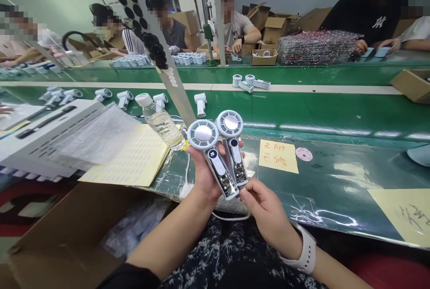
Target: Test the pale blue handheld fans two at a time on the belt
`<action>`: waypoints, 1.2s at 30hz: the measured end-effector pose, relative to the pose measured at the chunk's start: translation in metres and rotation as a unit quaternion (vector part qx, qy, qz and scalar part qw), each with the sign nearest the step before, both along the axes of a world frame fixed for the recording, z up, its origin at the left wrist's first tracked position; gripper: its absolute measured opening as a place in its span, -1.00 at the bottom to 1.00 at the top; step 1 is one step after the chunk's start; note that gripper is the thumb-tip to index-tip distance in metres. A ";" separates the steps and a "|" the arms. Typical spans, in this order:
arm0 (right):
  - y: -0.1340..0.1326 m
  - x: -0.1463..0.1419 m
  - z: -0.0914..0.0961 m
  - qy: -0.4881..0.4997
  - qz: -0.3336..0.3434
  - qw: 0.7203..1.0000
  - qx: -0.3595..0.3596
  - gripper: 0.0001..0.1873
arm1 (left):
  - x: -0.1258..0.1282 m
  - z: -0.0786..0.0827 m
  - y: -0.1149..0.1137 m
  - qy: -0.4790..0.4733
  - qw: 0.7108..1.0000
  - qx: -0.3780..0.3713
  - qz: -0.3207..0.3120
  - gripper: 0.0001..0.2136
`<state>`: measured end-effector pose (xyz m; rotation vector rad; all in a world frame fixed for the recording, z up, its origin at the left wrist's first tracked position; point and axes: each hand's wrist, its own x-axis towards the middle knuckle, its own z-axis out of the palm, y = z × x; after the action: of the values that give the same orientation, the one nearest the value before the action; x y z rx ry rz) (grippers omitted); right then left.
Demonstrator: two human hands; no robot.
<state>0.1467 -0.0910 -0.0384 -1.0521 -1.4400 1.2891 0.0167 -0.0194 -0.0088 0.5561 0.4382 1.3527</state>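
Two pale-blue handheld fans lie side by side in my left hand (206,174), their round heads pointing away from me. The left fan (203,133) and the right fan (230,123) both have clear handles that show a circuit board inside. My left fingers wrap around the handles from beneath, with the thumb along the left one. At the lower end of the right fan's handle, my right hand (265,208) is closed, thumb and forefinger pinching there. Part of my left fingers is hidden behind the handles.
A water bottle (161,121) stands left of the fans, beside yellow label sheets (151,163) and a white box (63,127). More fans (200,104) line the green bench. A yellow note (278,156) lies right. An open carton (63,235) sits below; co-workers (240,29) sit opposite.
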 end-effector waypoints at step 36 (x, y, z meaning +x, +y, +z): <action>0.028 0.034 -0.003 0.027 -0.122 0.992 -0.004 -0.50 | -0.016 -0.003 -0.018 0.179 0.978 0.096 -0.039 -0.60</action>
<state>0.1809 -0.0633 -0.0416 -1.1513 -1.2239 1.1392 0.0008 -0.0370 -0.0115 0.9766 0.5742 1.2273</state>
